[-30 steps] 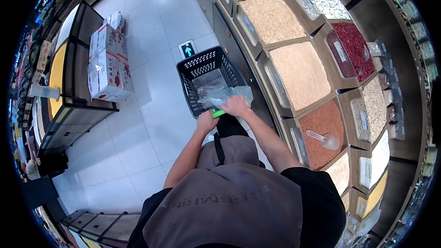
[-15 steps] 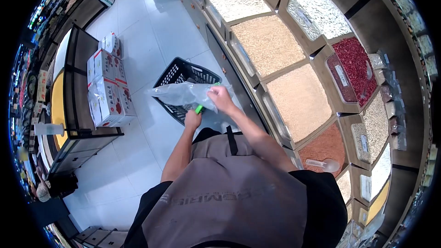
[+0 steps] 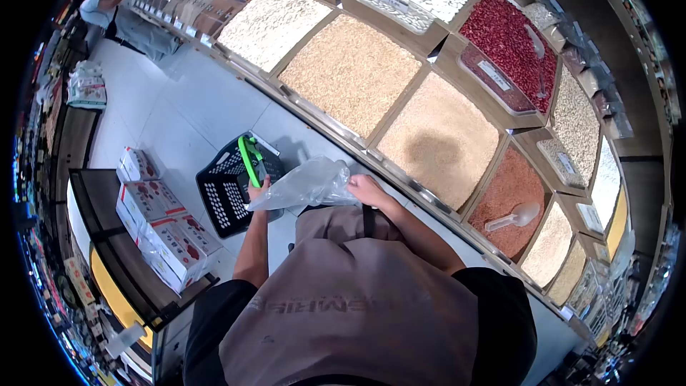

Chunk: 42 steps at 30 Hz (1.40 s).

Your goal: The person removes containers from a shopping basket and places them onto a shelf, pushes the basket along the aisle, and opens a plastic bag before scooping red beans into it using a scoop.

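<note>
— What's furthest left?
— In the upper left of the frame another person (image 3: 143, 32) stands, one arm raised; below, at centre left, sit white cartons (image 3: 161, 225) with red print.
— Then?
— The black basket (image 3: 223, 189), left of the frame's centre, its green handle (image 3: 248, 157) upright.
— And the left hand (image 3: 258, 190)?
— Closed round the handle's lower end, as far as it shows; the bag partly covers it.
— Where's that bag?
— The clear plastic bag (image 3: 307, 182) spans the middle of the frame, just right of the basket, between the hands.
— The right hand (image 3: 366, 189)?
— Fingers gathered tight on the bag's right edge.
— Further right?
— Pale grain (image 3: 457, 118) with a dark shadow, then reddish-brown grain (image 3: 493, 196) with a clear scoop (image 3: 518, 216) lying on it.
</note>
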{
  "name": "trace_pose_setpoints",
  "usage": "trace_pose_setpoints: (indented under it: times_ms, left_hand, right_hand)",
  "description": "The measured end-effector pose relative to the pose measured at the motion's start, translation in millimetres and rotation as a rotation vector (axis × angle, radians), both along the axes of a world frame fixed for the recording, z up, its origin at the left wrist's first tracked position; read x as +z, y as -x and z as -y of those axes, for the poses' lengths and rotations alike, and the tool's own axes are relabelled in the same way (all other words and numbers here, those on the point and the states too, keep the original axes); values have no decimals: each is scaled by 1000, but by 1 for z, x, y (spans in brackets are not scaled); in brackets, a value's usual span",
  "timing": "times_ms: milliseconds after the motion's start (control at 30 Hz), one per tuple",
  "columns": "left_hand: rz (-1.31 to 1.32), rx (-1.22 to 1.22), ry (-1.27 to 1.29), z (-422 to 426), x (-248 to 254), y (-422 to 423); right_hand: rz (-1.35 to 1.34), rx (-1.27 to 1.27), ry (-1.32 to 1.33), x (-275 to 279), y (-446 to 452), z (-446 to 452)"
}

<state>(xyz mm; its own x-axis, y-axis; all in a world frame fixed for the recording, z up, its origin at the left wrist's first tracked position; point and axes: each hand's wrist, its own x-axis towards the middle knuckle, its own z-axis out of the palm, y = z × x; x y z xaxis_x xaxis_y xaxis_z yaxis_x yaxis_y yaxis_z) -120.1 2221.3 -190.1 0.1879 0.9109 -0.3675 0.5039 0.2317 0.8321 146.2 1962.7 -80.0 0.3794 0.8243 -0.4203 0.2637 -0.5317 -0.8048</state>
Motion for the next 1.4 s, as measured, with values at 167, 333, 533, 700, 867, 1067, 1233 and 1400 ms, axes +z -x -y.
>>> trace_pose_setpoints:
  times_ms: [167,333,533,700,867,1067,1233,1400]
  left_hand:
    - [515,25,11,-25,-19,-26]
    - [541,-90,147,-47,-10,-62]
    - [557,-118,336,-49,-4,-121]
    - [528,-131,470,-43,13,-154]
    - [439,-151,601,-44,38,-181]
    - [124,-333,730,-50,87,-195]
    - [577,-616,996,42,227,-215]
    - [927,-519,1116,140,324,-246]
  right_hand:
    - [68,-29,64,27,-17,-26]
    - [-9,-67,-142,50,-9,-68]
    - [120,-206,-300,85,-4,-92]
    - [156,-335,-363,112,-16,-76]
    - [-266,-819,-619,146,-17,-49]
    - [-874,-1393,-977,181,-30,-11]
    - [-850,-1231,-946,173,-46,38]
    - [-467,-1336,-823,206,-42,64]
